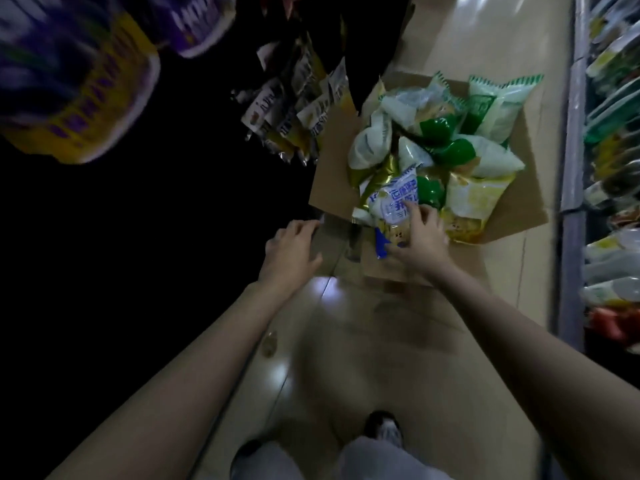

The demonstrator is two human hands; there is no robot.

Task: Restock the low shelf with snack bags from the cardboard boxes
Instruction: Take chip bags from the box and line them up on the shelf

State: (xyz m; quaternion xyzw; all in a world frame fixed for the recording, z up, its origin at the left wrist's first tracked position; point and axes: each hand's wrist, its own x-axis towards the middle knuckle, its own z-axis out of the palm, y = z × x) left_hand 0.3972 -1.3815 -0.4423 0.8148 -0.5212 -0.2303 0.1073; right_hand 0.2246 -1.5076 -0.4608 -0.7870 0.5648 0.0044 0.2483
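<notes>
The right hand rests with spread fingers on a blue-and-white snack bag at the near edge of the open cardboard box on the floor. The left hand, fingers loosely extended and holding nothing, hovers just left of the box's near corner.

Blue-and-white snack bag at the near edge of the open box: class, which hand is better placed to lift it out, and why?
The right hand. Its fingers already lie on the blue-and-white snack bag inside the cardboard box. The left hand hovers at the box's near-left corner, touching no bag.
</notes>
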